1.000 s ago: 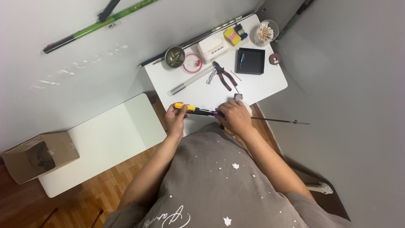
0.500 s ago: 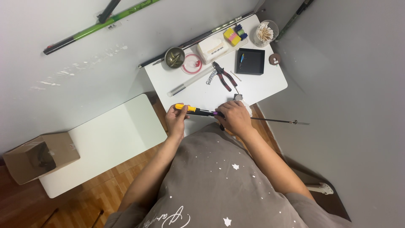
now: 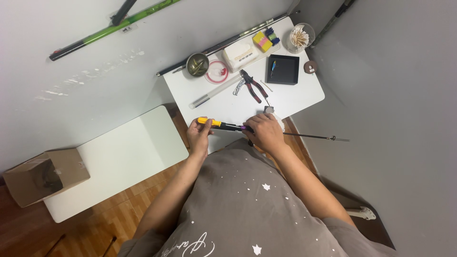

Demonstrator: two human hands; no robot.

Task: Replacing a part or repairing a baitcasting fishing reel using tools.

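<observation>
Tabletop point(image 3: 295, 102): white, with pliers point(image 3: 252, 85) near.
Left hand point(image 3: 199, 135): closed on your rod handle point(image 3: 223, 125).
Right hand point(image 3: 264, 133): closed on it too.
Change: nothing moved; grip is same as before.

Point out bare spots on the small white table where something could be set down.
Free: the strip of white table between the pliers and the right edge, below the black tray; also the patch between the clear tube and the left hand. Crowded: the far edge, with round tin, white box and cup of sticks.
</observation>
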